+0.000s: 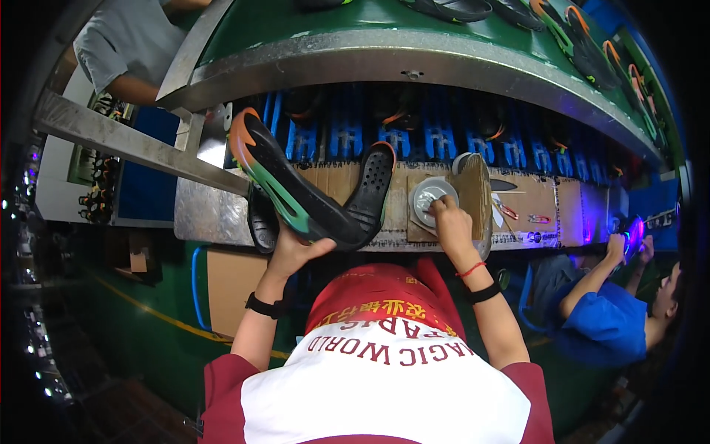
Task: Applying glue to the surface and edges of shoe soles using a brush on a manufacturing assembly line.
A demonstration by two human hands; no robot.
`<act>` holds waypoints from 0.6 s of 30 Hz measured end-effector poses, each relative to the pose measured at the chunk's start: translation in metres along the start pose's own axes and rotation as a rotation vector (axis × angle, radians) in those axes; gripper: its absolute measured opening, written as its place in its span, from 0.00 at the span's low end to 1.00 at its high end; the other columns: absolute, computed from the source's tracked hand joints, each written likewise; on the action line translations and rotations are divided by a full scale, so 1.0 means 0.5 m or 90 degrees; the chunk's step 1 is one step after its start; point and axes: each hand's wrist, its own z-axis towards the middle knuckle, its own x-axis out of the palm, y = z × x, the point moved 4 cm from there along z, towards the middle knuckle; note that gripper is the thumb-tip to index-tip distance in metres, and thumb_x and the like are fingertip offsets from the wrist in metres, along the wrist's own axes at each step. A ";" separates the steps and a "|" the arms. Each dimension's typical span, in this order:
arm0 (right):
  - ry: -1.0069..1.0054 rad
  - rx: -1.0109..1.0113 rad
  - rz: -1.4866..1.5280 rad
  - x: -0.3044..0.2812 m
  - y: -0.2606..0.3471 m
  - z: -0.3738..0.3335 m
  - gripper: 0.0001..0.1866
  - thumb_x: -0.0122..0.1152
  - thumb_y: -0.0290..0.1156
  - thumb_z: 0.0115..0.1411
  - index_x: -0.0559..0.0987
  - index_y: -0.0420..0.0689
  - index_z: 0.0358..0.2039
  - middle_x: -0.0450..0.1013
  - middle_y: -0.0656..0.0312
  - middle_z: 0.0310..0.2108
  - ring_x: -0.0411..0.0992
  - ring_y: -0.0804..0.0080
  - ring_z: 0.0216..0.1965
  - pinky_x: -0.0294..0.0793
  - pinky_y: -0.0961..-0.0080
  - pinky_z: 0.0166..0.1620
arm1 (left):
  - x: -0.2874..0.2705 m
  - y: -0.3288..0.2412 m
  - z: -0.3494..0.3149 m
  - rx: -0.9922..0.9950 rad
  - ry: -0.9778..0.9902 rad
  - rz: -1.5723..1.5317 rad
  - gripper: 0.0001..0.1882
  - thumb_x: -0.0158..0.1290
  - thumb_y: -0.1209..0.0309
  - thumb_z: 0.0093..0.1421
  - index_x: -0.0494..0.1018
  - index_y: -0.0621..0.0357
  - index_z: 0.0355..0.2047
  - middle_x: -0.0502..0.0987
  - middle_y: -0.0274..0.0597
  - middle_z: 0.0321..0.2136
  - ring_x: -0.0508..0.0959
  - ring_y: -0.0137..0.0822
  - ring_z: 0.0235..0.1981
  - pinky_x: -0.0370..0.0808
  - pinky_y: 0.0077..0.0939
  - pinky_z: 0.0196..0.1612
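Observation:
My left hand [294, 255] grips a shoe sole [296, 185] near its lower end, the thumb lying along the bottom edge. The sole is black, with a side wall that runs from orange to green, and it stands tilted up to the left. Against its lower end leans a black perforated piece [372, 185] with an orange tip. Part of another black sole [262, 222] shows behind it. My right hand [452, 222] is closed over a white bowl [421, 194], fingertips pinched at its inside. Whatever those fingers hold is too small to make out.
Scissors [507, 209] and a red-handled tool [538, 219] lie on the cardboard-covered bench [562, 194], right of an upright cardboard piece [471, 189]. Blue racks [439, 133] stand behind, under a green conveyor [355, 33] carrying soles. One person [606, 318] works at right, another [133, 44] at upper left.

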 end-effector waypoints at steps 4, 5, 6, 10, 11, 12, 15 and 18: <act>-0.163 -0.105 0.232 -0.127 0.049 0.009 0.06 0.64 0.26 0.55 0.79 0.42 0.34 0.75 0.54 0.37 0.77 0.54 0.31 0.76 0.65 0.32 | 0.056 -0.082 0.019 0.097 0.089 0.224 0.35 0.71 0.61 0.44 0.71 0.60 0.50 0.76 0.41 0.46 0.76 0.39 0.48 0.72 0.34 0.53; -0.183 -0.134 0.294 -0.153 0.061 0.014 0.07 0.65 0.25 0.54 0.80 0.42 0.34 0.76 0.55 0.37 0.77 0.54 0.31 0.77 0.66 0.32 | 0.068 -0.101 0.026 0.139 0.108 0.286 0.33 0.72 0.61 0.43 0.72 0.60 0.48 0.77 0.42 0.45 0.76 0.40 0.47 0.72 0.35 0.53; -0.187 -0.169 0.315 -0.174 0.077 0.016 0.07 0.66 0.24 0.53 0.79 0.42 0.34 0.76 0.55 0.37 0.77 0.55 0.31 0.77 0.67 0.32 | 0.081 -0.119 0.030 0.178 0.127 0.351 0.32 0.72 0.60 0.43 0.73 0.61 0.46 0.78 0.42 0.43 0.77 0.41 0.46 0.72 0.35 0.52; -0.173 -0.260 0.331 -0.220 0.122 0.032 0.08 0.67 0.25 0.52 0.79 0.41 0.34 0.76 0.56 0.37 0.77 0.57 0.29 0.77 0.69 0.31 | 0.113 -0.163 0.043 0.262 0.182 0.427 0.35 0.72 0.58 0.42 0.73 0.61 0.48 0.77 0.44 0.45 0.76 0.44 0.48 0.69 0.37 0.56; -0.168 -0.268 0.315 -0.225 0.127 0.036 0.08 0.67 0.25 0.52 0.79 0.41 0.34 0.76 0.56 0.37 0.77 0.57 0.29 0.77 0.69 0.30 | 0.119 -0.170 0.045 0.297 0.181 0.456 0.36 0.72 0.59 0.42 0.72 0.60 0.49 0.76 0.44 0.46 0.76 0.44 0.49 0.68 0.38 0.57; -0.163 -0.275 0.299 -0.228 0.129 0.038 0.09 0.67 0.25 0.52 0.79 0.41 0.34 0.76 0.56 0.37 0.77 0.57 0.29 0.77 0.69 0.30 | 0.122 -0.174 0.048 0.302 0.185 0.449 0.36 0.72 0.59 0.42 0.72 0.61 0.49 0.76 0.44 0.46 0.76 0.44 0.49 0.68 0.38 0.57; -0.162 -0.283 0.278 -0.236 0.127 0.045 0.09 0.67 0.26 0.52 0.79 0.41 0.34 0.77 0.56 0.37 0.77 0.57 0.29 0.77 0.69 0.31 | 0.127 -0.179 0.053 0.319 0.201 0.446 0.37 0.72 0.59 0.42 0.71 0.61 0.50 0.76 0.44 0.47 0.76 0.43 0.49 0.69 0.38 0.57; -0.133 -0.294 0.291 -0.243 0.120 0.050 0.09 0.67 0.26 0.52 0.79 0.41 0.34 0.77 0.55 0.37 0.77 0.57 0.29 0.78 0.69 0.31 | 0.131 -0.179 0.055 0.337 0.202 0.452 0.36 0.72 0.59 0.42 0.72 0.61 0.49 0.77 0.44 0.46 0.77 0.42 0.48 0.70 0.38 0.56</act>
